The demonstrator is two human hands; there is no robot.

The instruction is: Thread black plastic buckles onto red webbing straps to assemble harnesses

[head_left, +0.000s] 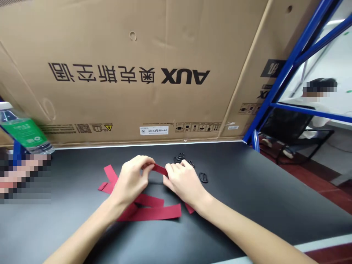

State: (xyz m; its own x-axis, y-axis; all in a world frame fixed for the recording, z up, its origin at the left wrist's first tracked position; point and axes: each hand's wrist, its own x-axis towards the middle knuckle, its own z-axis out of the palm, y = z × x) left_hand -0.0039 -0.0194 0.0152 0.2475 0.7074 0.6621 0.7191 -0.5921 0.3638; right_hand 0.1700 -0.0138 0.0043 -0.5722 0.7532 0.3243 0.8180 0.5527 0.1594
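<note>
Both of my hands hold one red strap just above the black tabletop. My left hand pinches its left end between thumb and fingers. The fingers of my right hand are closed round the strap's right part, and a red end shows below that hand. More red strips lie crossed on the tabletop under and left of my left hand. Several black buckles sit just beyond my right hand, with a single black buckle to their right.
A large cardboard box stands along the table's back edge. At the left is a water bottle with a green label. A blue metal frame rises at the right; beyond it a person sits on a black chair.
</note>
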